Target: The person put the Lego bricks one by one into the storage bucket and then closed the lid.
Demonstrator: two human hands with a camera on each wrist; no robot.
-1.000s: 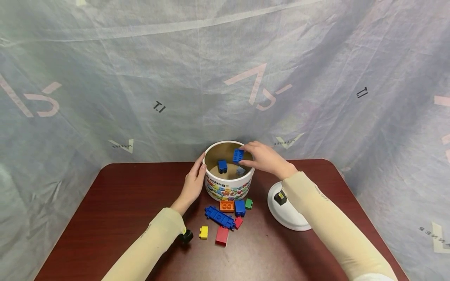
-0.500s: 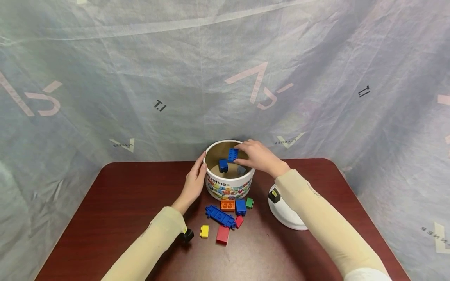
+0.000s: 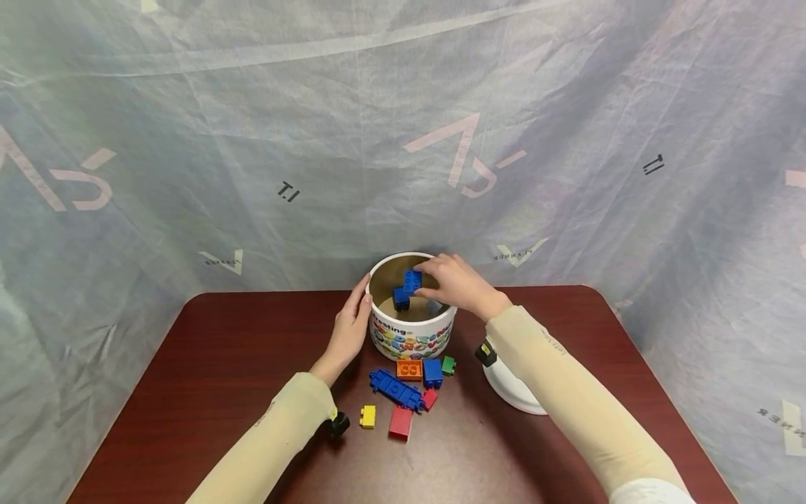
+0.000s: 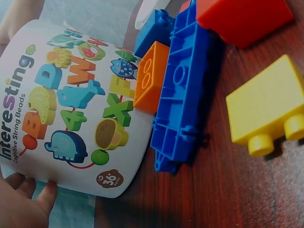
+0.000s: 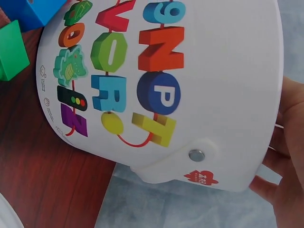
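Observation:
A white tub [image 3: 412, 341] printed with colourful letters stands upright at the back of the table, its top uncovered. Within its mouth, my right hand [image 3: 458, 283] pinches a blue building brick [image 3: 412, 281], studs facing up toward me. Below that brick, another blue brick [image 3: 400, 299] lies at the bottom, and a pale translucent piece is partly hidden by the hand. Against the tub's left side rests my left hand [image 3: 348, 330], its fingers laid straight along the outer wall. The left wrist view shows these fingers [image 4: 46, 195] touching the tub.
In front of the tub lie an orange brick [image 3: 409, 369], a long blue base piece [image 3: 397, 390], a blue brick [image 3: 432, 373], a green brick [image 3: 448, 365], a yellow brick [image 3: 368, 417] and two red pieces. A white lid [image 3: 513, 389] sits right, partly under the right forearm.
My right hand has moved left over the tub's opening, carrying the blue brick from near the right rim toward the middle. My left hand stays against the tub.

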